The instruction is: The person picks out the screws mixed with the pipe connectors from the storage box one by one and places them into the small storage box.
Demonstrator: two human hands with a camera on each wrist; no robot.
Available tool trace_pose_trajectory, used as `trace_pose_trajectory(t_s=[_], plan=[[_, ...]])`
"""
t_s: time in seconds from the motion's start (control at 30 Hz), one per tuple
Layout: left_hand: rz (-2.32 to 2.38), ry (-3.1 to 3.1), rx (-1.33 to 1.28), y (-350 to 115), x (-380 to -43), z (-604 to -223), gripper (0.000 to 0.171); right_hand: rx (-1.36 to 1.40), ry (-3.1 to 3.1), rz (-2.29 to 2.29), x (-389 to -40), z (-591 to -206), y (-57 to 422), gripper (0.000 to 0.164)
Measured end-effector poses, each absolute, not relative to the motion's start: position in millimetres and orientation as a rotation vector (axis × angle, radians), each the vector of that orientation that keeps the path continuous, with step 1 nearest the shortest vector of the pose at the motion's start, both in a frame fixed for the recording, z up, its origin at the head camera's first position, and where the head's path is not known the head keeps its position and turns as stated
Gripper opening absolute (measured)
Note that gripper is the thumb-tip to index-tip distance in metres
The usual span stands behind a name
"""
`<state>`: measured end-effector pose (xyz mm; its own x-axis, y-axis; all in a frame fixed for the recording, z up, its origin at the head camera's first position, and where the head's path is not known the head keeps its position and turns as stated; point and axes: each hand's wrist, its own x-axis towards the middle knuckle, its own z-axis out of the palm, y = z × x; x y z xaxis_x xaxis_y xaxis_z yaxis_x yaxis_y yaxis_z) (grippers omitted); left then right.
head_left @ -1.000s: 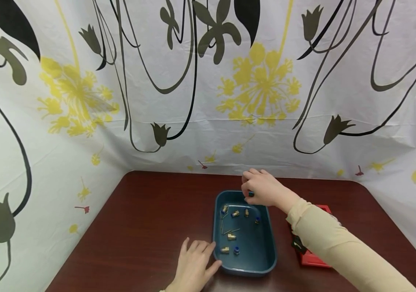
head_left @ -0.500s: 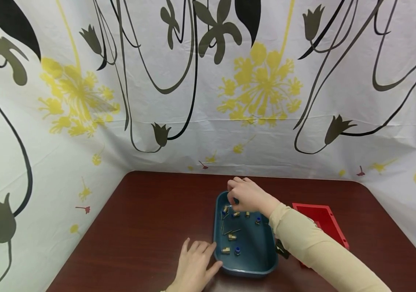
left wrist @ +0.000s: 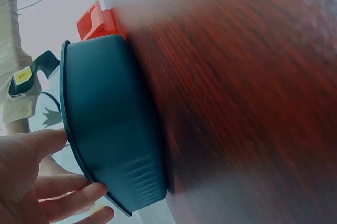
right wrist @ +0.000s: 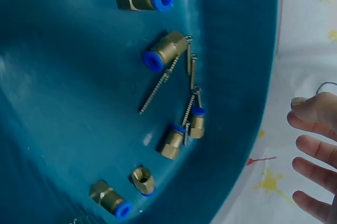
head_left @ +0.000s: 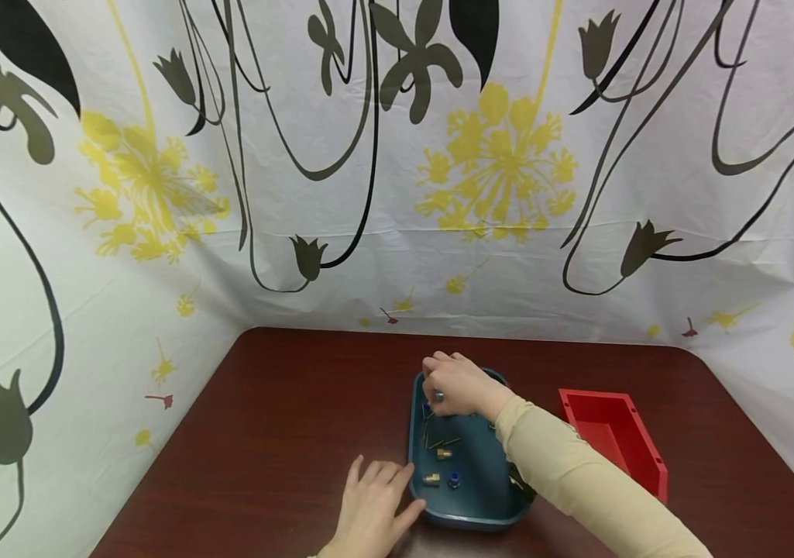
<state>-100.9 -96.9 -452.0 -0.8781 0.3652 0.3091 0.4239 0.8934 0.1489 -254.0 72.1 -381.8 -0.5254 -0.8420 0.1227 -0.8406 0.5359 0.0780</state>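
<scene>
White cloth (head_left: 341, 209) printed with flowers hangs around your dark red-brown counter (head_left: 299, 442), likely there to screen off the room. Your blue-green tray (head_left: 486, 477) sits flat on the counter, its long side running away from you, which seems to bring its contents within reach of both hands. Inside, brass fittings (right wrist: 165, 51) with blue collars lie scattered, and thin screws (right wrist: 159, 85) rest close to the left wall; the raised sides probably stop such small parts rolling off. Your left hand (head_left: 372, 504) touches the rim at the tray's near left corner, fingers extended and apart, not wrapped round anything; that light touch would steady the tray. Your right hand (head_left: 459, 385) hovers over the tray's far left part, fingers loosely bent and spread, and no held thing shows there in the right wrist view. To the right, a red box (head_left: 609, 446) stands on the counter, apart from the tray, perhaps set there to suit your right arm, whose sleeve (head_left: 571, 469) hides part of it.
</scene>
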Motion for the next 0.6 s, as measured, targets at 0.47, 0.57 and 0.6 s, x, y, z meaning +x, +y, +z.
trace_pose_trajectory(t_s=[0.47, 0.57, 0.6], plan=[[-0.307, -2.788, -0.593, -97.3, -100.7, -452.3, 0.040, 1.448, -2.714, -0.022, -259.8, -406.5, 65.6, 0.025], [-0.313, -2.791, -0.598, -97.7, -100.6, -451.3, 0.040, 1.463, -2.721, -0.059, -259.9, -410.5, 64.0, 0.025], [-0.315, -2.792, -0.598, -97.7, -100.8, -451.4, 0.040, 1.469, -2.722, -0.070, -259.8, -411.9, 63.5, 0.025]])
